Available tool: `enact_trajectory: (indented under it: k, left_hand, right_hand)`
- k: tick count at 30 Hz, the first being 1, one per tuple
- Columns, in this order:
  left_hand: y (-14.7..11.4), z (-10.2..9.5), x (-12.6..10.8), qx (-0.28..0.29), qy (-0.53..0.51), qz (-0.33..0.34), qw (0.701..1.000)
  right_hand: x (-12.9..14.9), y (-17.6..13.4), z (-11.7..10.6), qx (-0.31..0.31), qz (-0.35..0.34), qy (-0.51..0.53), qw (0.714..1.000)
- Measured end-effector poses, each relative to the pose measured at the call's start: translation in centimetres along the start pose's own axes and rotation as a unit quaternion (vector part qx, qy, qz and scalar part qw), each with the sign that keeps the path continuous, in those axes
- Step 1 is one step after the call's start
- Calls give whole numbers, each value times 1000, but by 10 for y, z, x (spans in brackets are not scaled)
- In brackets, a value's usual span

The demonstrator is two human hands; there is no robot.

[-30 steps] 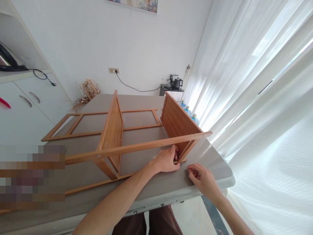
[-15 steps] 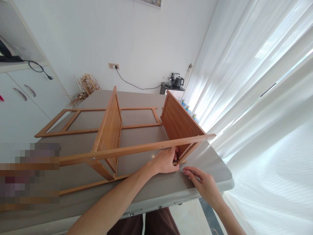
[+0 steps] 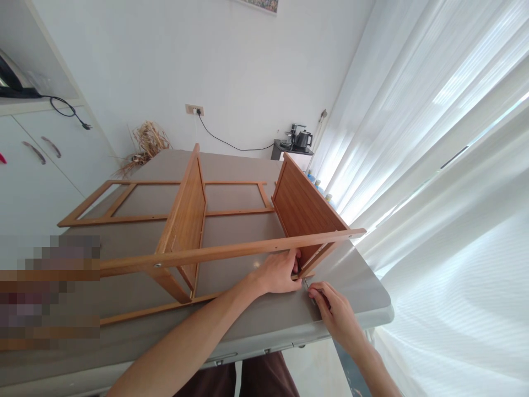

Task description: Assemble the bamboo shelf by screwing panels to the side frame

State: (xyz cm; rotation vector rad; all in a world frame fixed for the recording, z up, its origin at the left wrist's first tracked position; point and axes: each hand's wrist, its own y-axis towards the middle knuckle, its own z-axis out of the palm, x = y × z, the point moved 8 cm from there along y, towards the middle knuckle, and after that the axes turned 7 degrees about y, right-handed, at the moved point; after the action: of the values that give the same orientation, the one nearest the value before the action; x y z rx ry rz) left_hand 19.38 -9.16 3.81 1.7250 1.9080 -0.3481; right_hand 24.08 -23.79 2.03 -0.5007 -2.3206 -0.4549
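A wooden shelf frame (image 3: 231, 250) stands on its side on the grey table, its long rails joined by two upright panels. My left hand (image 3: 281, 271) is closed round the lower front corner of the right panel (image 3: 308, 193), at the bottom rail; some of its fingers are hidden behind the wood. Close by on the right, my right hand (image 3: 330, 306) pinches a thin metal hex key (image 3: 306, 283), mostly covered by the fingers. Its tip points at the outer side of that same corner. Whether it sits in a bolt is too small to tell.
The grey table (image 3: 355, 281) has its rounded corner at the right, beside white curtains (image 3: 463, 231). Dried stalks (image 3: 149, 140) lie past the far left edge. A black kettle (image 3: 303, 139) stands on a small cabinet at the back. The lower left is pixelated.
My right hand has shifted slightly left and turned, its fingers now more curled around the hex key. The left hand keeps its grip on the corner. The view has tilted a little.
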Motion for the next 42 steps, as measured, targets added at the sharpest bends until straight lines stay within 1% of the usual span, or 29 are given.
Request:
enact_trajectory:
  k: [7,10,15,20,27,32,35,40,42]
  left_hand:
    - [-1,-2,-1,6,15,-5,1000]
    - [-1,-2,-1,14,13,-10,1000]
    - [-1,-2,-2,6,11,-3,1000]
    - [-1,-1,-1,18,13,-6,1000]
    - [-1,0,-1,13,9,3,1000]
    - [0,0,-1,14,10,6,1000]
    - [0,0,-1,8,10,10,1000]
    - [-1,0,-1,9,11,4,1000]
    - [-1,-1,-2,11,11,1,1000]
  right_hand:
    - [-2,2,0,4,3,-2,1000]
    - [1,3,-1,8,-4,-1,1000]
    - [8,8,-2,15,-11,-6,1000]
    - [9,9,-3,22,-13,-18,1000]
    - [20,15,-4,58,-47,-64,995]
    - [28,16,-2,46,-71,-94,992]
    - [22,14,-3,35,-41,-74,996]
    - [-4,12,-9,16,86,-12,996]
    - [-9,11,-12,7,115,20,993]
